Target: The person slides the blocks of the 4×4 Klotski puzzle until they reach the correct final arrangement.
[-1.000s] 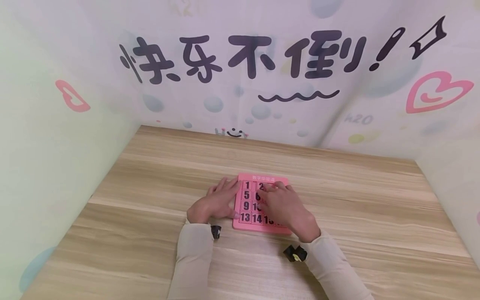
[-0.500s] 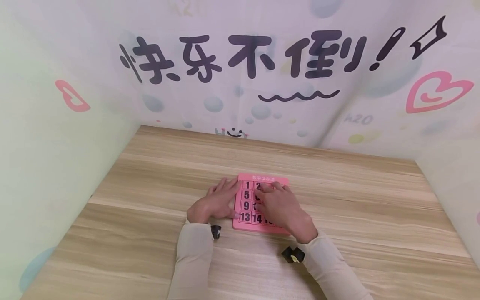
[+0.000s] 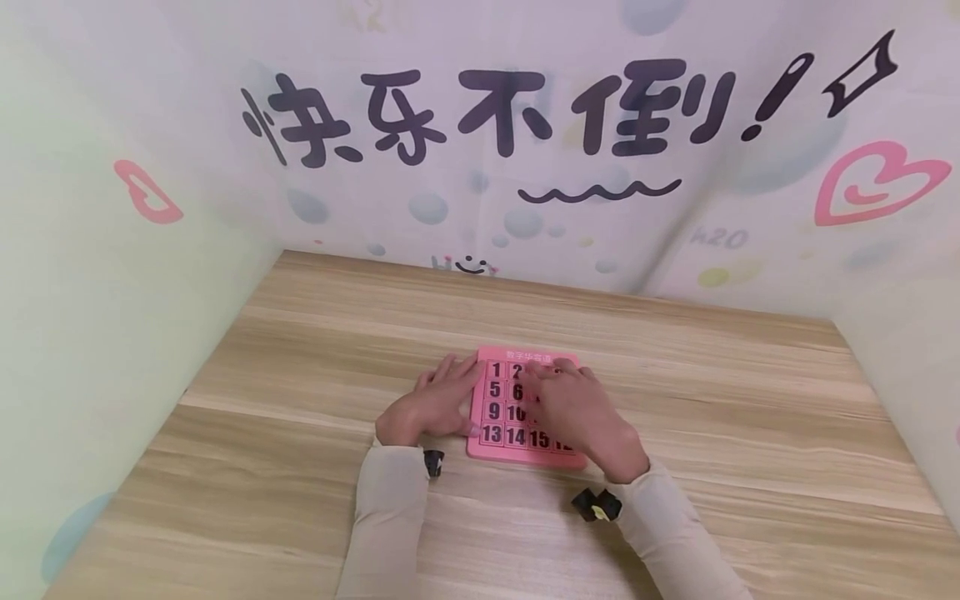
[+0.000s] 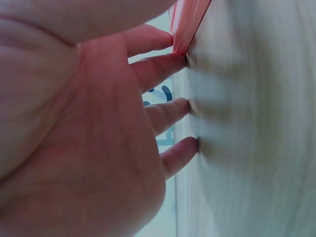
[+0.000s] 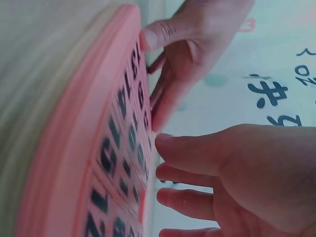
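Observation:
A pink number sliding puzzle (image 3: 517, 455) lies flat on the table, its tiles bearing black numbers. 1, 2, 5, 6, 9, 10 and 13 to 15 show in the head view. My left hand (image 3: 433, 407) rests along its left edge, thumb near the 13 tile and upper fingers by the top left. In the left wrist view that hand's extended fingertips touch the table and the pink edge. My right hand (image 3: 581, 414) is over the right-hand tiles, hiding several of them. Seen from the right wrist, its fingers (image 5: 185, 202) reach loosely to the tile faces, and a 12 tile (image 5: 98, 207) sits at the near corner.
The wood-grain table (image 3: 300, 467) runs back to a white printed cloth (image 3: 465, 217) with large dark characters. Pale walls (image 3: 97, 292) stand on both sides. Dark wrist-worn pieces (image 3: 596, 505) sit at the cuffs.
The right hand has shifted slightly to the right over the puzzle, uncovering the 6, 10 and 15 tiles. The left hand has stayed at the left edge.

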Demonstrator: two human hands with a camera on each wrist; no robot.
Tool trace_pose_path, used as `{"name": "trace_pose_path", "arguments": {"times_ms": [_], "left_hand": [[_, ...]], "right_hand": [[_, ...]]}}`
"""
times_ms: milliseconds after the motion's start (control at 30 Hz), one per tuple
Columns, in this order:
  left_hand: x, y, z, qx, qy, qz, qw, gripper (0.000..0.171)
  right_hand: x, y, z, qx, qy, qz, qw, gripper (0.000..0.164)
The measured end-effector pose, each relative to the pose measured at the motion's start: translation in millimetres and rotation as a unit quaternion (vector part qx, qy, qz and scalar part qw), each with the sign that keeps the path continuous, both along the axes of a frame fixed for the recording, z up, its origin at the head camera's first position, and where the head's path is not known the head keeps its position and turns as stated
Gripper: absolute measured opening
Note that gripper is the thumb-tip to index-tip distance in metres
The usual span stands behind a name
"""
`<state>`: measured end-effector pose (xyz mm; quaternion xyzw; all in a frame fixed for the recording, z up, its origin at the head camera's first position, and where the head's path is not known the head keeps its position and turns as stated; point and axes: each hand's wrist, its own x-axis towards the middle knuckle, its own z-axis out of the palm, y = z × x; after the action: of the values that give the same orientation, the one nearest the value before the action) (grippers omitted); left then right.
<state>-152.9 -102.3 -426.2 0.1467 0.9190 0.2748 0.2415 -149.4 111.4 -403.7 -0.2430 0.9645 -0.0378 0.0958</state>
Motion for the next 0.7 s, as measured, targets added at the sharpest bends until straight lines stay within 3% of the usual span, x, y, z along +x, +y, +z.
{"name": "trace_pose_path", "arguments": {"times_ms": [433, 700], "left_hand": [[-1.1, 1.3, 1.0, -0.012, -0.001, -0.003, 0.9999, 0.099], [-0.6, 2.5, 1.8, -0.012, -0.002, 0.000, 0.9999, 0.100]], "right_hand": [[-2.2, 36.6, -0.5, 0.025, -0.002, -0.020, 0.999, 0.046], [-0.8, 41.3, 5.4, 0.020, -0.019, -0.028, 0.999, 0.047]]}}
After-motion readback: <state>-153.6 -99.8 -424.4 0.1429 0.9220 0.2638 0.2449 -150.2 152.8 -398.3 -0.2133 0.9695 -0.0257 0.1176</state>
